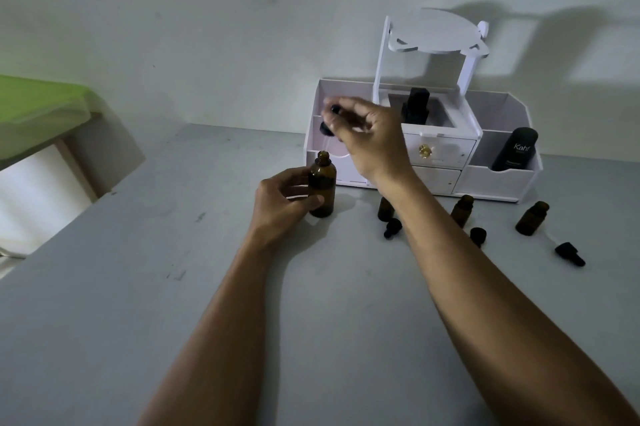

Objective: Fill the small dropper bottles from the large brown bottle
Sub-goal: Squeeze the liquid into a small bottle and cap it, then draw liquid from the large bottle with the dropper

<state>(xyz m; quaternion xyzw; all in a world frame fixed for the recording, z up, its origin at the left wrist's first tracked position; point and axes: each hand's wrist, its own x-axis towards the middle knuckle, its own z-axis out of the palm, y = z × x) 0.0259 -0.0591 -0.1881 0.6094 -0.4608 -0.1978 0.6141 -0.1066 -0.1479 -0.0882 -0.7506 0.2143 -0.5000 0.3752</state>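
Observation:
The large brown bottle (pixel 322 185) stands upright and uncapped on the grey table, and my left hand (pixel 280 206) grips its side. Directly above its mouth my right hand (pixel 363 135) pinches a black dropper cap (pixel 328 121), whose glass tube points down toward the neck. Three small brown dropper bottles stand open to the right: one (pixel 385 208) partly behind my right forearm, one (pixel 462 210) in the middle, one (pixel 532 218) farthest right. Their black dropper caps lie beside them on the table (pixel 392 228), (pixel 478 236), (pixel 569 253).
A white organizer (pixel 498 180) with drawers and a round mirror stands against the wall behind the bottles. It holds a black tube (pixel 515 148) and another black bottle (pixel 415 110). The table's left edge runs diagonally, with a green-topped surface (pixel 38 110) beyond it.

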